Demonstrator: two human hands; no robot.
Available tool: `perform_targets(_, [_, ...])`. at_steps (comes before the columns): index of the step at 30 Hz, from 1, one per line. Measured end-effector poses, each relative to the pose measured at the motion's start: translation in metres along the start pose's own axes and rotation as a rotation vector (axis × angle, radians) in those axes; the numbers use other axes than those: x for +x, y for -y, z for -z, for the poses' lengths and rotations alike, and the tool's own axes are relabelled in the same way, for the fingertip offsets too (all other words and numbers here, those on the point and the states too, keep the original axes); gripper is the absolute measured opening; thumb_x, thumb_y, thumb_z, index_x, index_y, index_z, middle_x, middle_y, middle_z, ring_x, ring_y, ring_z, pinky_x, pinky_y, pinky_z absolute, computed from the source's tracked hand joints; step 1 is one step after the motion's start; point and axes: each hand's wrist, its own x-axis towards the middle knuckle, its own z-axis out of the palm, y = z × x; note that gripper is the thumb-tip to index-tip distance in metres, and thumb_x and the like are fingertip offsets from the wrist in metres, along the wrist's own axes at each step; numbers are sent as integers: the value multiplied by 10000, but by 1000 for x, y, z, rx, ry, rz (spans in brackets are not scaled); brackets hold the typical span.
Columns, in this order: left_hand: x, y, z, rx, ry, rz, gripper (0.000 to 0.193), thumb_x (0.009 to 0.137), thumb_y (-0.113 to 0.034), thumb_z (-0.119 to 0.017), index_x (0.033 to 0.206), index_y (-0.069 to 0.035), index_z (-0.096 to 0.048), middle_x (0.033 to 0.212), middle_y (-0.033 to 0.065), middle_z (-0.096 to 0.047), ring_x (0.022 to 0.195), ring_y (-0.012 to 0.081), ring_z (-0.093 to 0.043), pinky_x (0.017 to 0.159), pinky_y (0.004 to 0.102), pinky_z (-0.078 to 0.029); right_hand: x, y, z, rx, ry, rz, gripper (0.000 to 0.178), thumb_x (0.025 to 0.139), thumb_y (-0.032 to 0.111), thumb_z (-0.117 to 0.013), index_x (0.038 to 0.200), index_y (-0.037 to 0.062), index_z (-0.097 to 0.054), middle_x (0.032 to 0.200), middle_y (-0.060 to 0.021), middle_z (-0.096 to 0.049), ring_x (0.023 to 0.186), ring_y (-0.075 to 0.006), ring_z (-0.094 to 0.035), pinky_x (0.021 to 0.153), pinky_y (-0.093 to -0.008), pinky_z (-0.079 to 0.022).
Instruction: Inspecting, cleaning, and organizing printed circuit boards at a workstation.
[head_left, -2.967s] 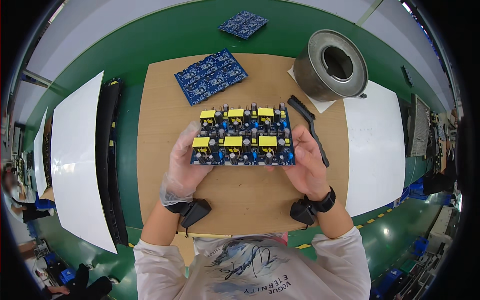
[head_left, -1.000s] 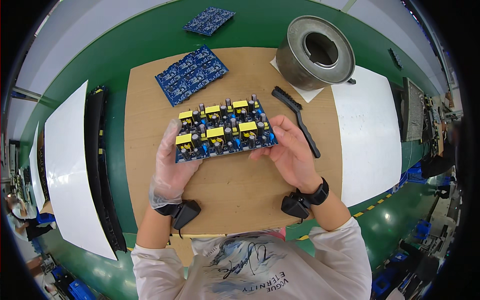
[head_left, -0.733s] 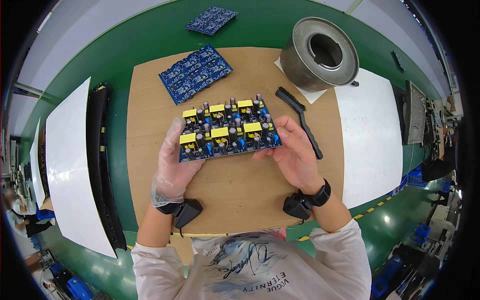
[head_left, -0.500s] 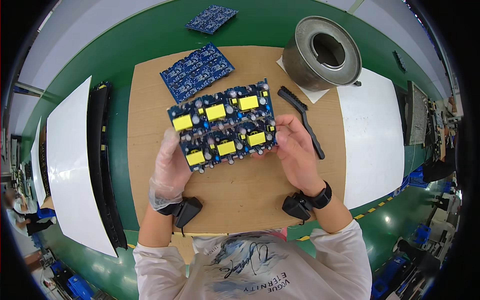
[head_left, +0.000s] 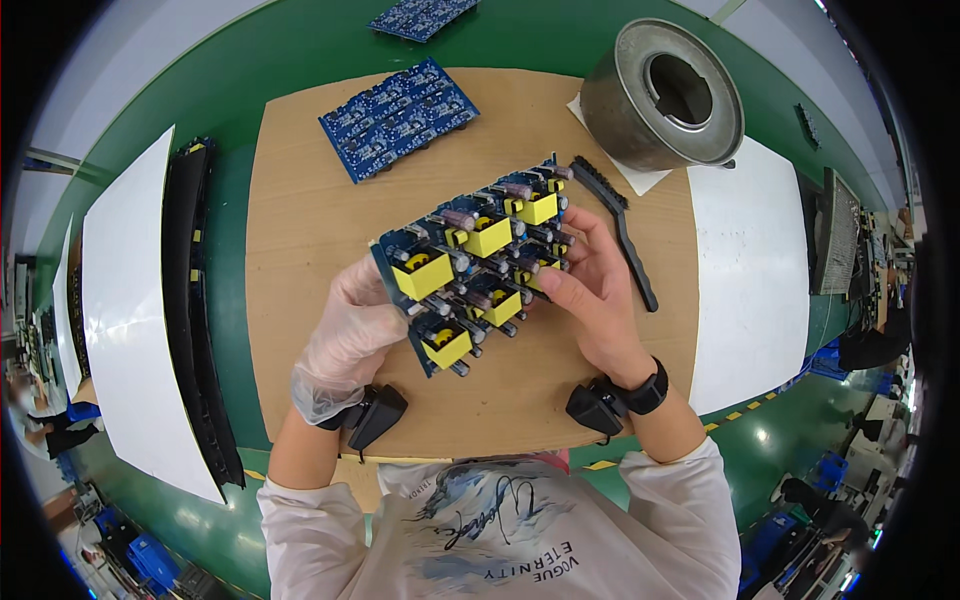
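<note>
Between my two hands I hold a blue circuit board panel [head_left: 478,262], tilted so its component side faces me. Yellow block-shaped transformers, capacitors and other small parts stand up from it. My left hand [head_left: 352,325], in a clear plastic glove, grips the panel's left edge. Ungloved, my right hand [head_left: 598,295] clasps the right edge, its thumb over the front and fingers behind. A second blue circuit board panel [head_left: 400,118] lies on the brown board beyond my hands, its component-filled side turned down. To the right lies a black brush [head_left: 625,232] with a bent handle.
A brown board [head_left: 300,225] covers the middle of the green table. A round metal pot [head_left: 650,100] stands far right on white paper. Another blue panel [head_left: 423,18] lies at the far edge. White sheets [head_left: 748,290] flank the work area, with a black strip rack [head_left: 190,300] on the left.
The held panel has tipped back from facing flat upward to a slant, showing the sides of its components. It has shifted slightly right, and my left hand has followed.
</note>
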Motion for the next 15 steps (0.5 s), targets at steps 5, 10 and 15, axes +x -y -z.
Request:
perform_targets(5, [1, -2, -14, -46, 10, 30, 520, 661, -32, -718, 1154, 11, -559, 1148, 98, -589, 1055, 219, -569, 937, 377, -443, 1, -2, -1, 20, -8, 29, 587, 804, 73, -626, 1300, 27, -314, 1142, -105, -529, 1005, -158, -551, 813, -283, -478])
perform_targets(10, [2, 2, -14, -27, 34, 42, 536, 651, 22, -709, 1164, 21, -552, 1164, 114, -578, 1067, 237, -562, 939, 401, -441, 2, -2, -1, 71, -15, -63, 600, 793, 60, -630, 1296, 26, -306, 1146, -98, -528, 1026, -163, -543, 861, -287, -458])
perform_targets(15, [1, -5, -16, -62, 120, 83, 544, 663, 35, -708, 1180, 30, -540, 1192, 135, -558, 1105, 264, -536, 932, 444, -440, 1, -2, -2, 65, -12, -3, 618, 778, 40, -636, 1296, 37, -299, 1141, -96, -534, 1025, -165, -546, 861, -288, -461])
